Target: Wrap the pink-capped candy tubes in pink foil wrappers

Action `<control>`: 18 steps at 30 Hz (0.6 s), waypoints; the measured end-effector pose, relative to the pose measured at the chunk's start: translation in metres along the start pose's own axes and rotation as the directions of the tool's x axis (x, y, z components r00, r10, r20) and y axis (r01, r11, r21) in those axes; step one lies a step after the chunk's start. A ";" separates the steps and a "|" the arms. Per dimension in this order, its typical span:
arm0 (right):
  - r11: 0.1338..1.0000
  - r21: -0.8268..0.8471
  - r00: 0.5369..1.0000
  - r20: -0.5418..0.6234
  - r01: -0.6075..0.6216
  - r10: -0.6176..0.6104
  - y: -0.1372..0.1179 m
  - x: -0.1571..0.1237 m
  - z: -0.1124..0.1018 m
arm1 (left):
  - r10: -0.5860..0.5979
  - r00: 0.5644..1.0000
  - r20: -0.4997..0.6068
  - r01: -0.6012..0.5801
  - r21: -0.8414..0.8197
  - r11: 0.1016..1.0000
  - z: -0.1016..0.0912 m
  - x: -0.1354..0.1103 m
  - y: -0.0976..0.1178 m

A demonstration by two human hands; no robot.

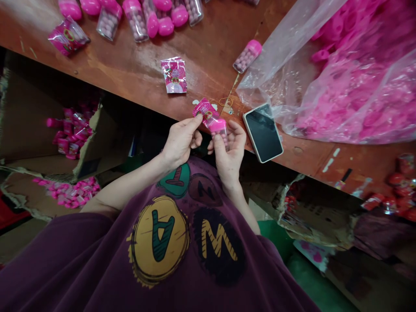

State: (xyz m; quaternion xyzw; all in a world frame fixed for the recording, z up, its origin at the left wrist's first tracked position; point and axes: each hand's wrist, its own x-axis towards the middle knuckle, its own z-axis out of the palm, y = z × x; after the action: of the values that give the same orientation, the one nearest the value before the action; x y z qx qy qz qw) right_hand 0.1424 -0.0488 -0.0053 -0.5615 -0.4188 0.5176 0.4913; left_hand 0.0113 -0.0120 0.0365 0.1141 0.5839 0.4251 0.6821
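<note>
Pink-capped tube (pixel 220 130) of pale candy balls sits gripped in the right hand (pixel 229 151) at the table (pixel 136 73) edge, while the left hand (pixel 180 141) pinches a pink wrapper (pixel 204 111) touching its cap; cardboard box (pixel 81 143) alongside holds wrapped packs

A dark flat phone (pixel 263 132) lies on the brown wooden surface (pixel 136 69), just right of both hands. Behind it sits a clear plastic bag of pink parts (pixel 344 73). A small pink printed sachet (pixel 174 75) lies left of the bag, capsule-shaped candy tubes (pixel 139 17) farther back.
</note>
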 end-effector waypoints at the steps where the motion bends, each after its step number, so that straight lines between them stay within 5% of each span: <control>1: 0.999 0.026 1.000 0.003 -0.026 0.026 -0.001 0.001 0.000 | 0.001 1.000 0.018 -0.001 0.001 1.000 -0.001 0.001 0.000; 8: 0.963 0.205 0.983 0.081 -0.176 0.162 -0.001 0.005 0.002 | 0.017 0.987 0.162 -0.014 -0.017 1.000 -0.008 0.005 0.001; 14: 0.998 0.060 0.992 0.119 -0.035 0.027 0.012 0.002 0.004 | -0.069 0.960 0.272 0.069 0.008 0.998 -0.009 0.008 -0.002; 18: 0.995 -0.058 0.991 0.108 0.086 -0.079 0.016 -0.002 -0.002 | -0.080 0.967 0.243 0.083 -0.002 0.997 -0.009 0.010 0.005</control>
State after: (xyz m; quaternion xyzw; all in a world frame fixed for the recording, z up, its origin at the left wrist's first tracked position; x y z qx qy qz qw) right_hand 0.1439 -0.0532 -0.0207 -0.5308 -0.4831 0.5123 0.4716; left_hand 0.0006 -0.0051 0.0296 0.1374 0.4976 0.3831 0.7660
